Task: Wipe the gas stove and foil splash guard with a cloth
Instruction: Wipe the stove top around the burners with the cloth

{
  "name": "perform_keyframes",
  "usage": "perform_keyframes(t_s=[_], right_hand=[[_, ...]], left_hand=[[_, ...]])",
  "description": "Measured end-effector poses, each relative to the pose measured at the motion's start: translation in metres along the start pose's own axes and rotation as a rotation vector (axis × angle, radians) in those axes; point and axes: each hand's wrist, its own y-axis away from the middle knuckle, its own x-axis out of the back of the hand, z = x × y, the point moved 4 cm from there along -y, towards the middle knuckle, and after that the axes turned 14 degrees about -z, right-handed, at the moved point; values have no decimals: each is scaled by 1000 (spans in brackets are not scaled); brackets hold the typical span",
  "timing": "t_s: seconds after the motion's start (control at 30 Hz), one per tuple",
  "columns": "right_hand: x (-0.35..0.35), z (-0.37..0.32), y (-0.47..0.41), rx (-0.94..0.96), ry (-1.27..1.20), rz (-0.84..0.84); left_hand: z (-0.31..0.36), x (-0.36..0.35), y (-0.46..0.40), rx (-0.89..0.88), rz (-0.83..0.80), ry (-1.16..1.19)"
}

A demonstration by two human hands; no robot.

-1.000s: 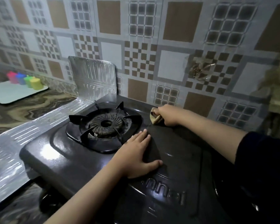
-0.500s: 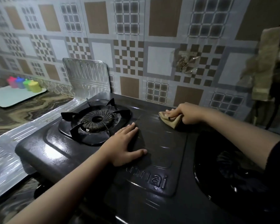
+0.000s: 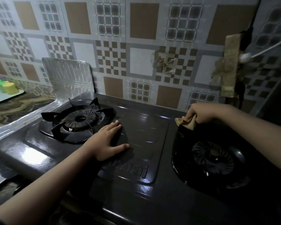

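Observation:
A dark two-burner gas stove (image 3: pixel 141 140) fills the middle of the view. My right hand (image 3: pixel 204 113) grips a crumpled tan cloth (image 3: pixel 186 123) against the stove's back edge, just above the right burner (image 3: pixel 212 158). My left hand (image 3: pixel 107 142) lies flat on the raised centre panel, fingers straight, beside the left burner (image 3: pixel 79 119). The foil splash guard (image 3: pixel 68 75) stands upright against the tiled wall behind the left burner, and more foil (image 3: pixel 15 127) lines the counter to the stove's left.
Coloured cups (image 3: pixel 6 86) stand on a white board (image 3: pixel 0 98) at the far left on a marbled counter (image 3: pixel 11 108). Grimy tape and a cable (image 3: pixel 230 65) hang on the wall at the right.
My right hand has slid the cloth rightward along the stove's back edge, from behind the centre panel to above the right burner. My left hand stays flat on the panel. The view has shifted right.

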Motion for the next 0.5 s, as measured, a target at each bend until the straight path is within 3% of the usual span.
perform_keyframes(t_s=[0.5], right_hand=[[10,-14,-8,-171,150,-74]], left_hand=[[4,3,3,-13,20,24]])
